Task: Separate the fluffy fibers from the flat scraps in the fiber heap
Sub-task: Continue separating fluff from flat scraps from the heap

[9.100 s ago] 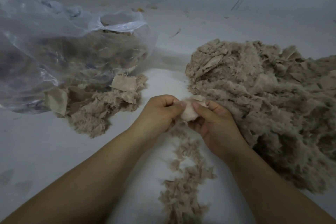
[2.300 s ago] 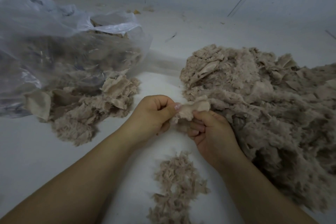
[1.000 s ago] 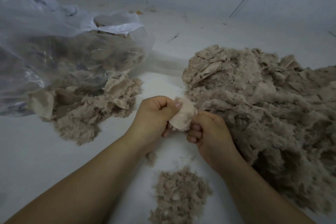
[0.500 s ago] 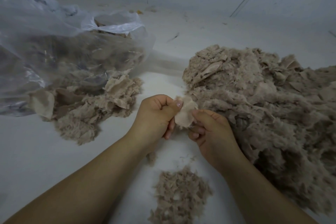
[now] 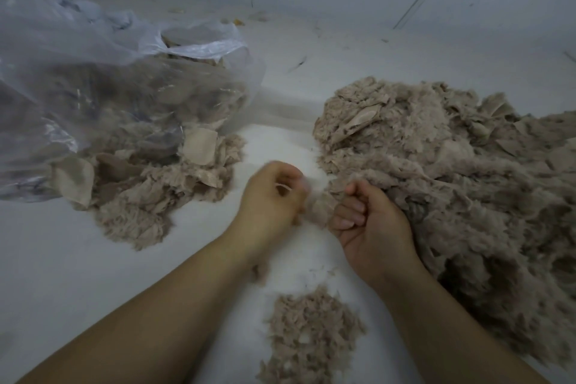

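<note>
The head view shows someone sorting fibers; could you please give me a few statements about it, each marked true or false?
1. Both hands, left and right, hold one flat scrap between them. True.
2. The big fiber heap lies on the person's left. False: it lies on their right.
3. A small fluff pile sits between the forearms. True.
4. The plastic bag is opaque black. False: it is clear, with fibers visible inside.
5. The right hand rests flat on the floor. False: its fingers are curled.
</note>
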Motion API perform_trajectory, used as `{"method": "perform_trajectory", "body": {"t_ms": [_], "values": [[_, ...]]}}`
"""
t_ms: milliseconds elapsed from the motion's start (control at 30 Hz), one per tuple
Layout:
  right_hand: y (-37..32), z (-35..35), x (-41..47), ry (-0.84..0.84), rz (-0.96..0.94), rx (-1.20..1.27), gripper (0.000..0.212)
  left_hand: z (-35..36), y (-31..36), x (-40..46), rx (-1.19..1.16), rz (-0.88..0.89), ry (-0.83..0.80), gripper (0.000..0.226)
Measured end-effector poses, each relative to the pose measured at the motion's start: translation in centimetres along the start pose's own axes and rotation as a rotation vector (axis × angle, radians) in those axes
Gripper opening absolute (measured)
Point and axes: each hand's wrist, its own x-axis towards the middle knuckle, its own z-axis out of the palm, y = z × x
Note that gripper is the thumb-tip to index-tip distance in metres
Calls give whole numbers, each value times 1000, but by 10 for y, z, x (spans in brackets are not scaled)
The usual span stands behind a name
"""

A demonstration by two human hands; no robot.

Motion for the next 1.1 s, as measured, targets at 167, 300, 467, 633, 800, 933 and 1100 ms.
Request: {"method": "perform_trajectory", "body": {"t_ms": [167,300,467,633,800,933,1100], "values": [[0,1,-3,-14,-5,-17,35,17,0,4,749,257,-271,14],[-1,2,0,32,21,12,33,15,-2,0,384,201,-147,21],[-2,0,4,71,30,0,18,-6,3,3,-278,-96,-200,22],[0,-1,-4,-182,-29,-302,22,-4,4,1,-376,-157,-361,19],[-1,0,-2,-113,1,-313,31,-4,6,1,-375,-189,-234,20],[1,1,-2,-64,-17,-266,28,-6,9,1,-501,-203,-119,28],[-1,-1,-4,-114,-29,-329,31,-7,8,-1,-412,-171,-208,33]]}}
